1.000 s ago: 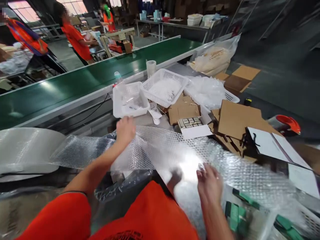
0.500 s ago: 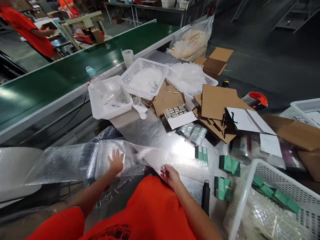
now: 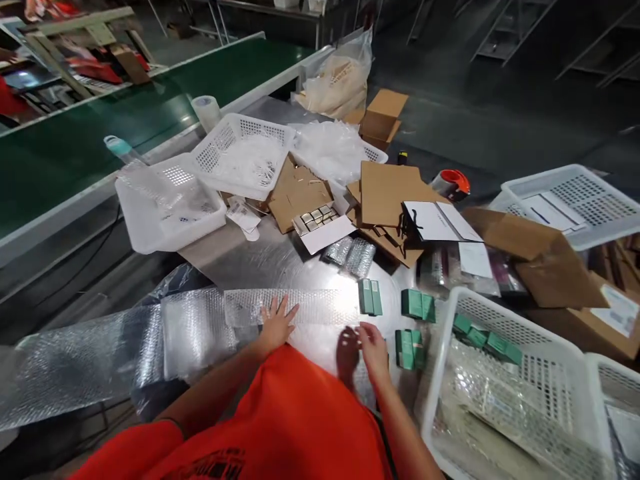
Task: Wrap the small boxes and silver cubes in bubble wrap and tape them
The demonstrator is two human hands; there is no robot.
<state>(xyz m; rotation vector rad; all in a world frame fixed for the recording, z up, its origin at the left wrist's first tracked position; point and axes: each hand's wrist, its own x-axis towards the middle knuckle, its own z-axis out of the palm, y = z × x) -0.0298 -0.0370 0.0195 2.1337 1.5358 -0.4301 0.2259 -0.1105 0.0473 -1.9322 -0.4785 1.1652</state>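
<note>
A narrow strip of bubble wrap (image 3: 320, 307) lies flat across the metal table. My left hand (image 3: 277, 325) rests on it with fingers spread. At the strip's near right corner, my right hand (image 3: 374, 347) has its fingers drawn together on the edge. Two small green boxes (image 3: 370, 297) stand side by side just past the strip's right end. More green boxes (image 3: 418, 305) and another green pair (image 3: 410, 349) sit to the right of my right hand. Wider bubble wrap (image 3: 193, 330) extends leftward from the strip.
A white basket (image 3: 440, 373) at right holds green boxes and bubble-wrapped items. Behind the strip are bubble-wrapped packs (image 3: 350, 256), an open carton of small boxes (image 3: 323, 230), flat cardboard (image 3: 390, 193) and white baskets (image 3: 150, 233). A green conveyor (image 3: 200, 87) runs along the back left.
My left hand has shifted right onto the narrow strip, which now lies straight and flat instead of twisted. My right hand has moved right to the strip's end. The camera view has turned right.
</note>
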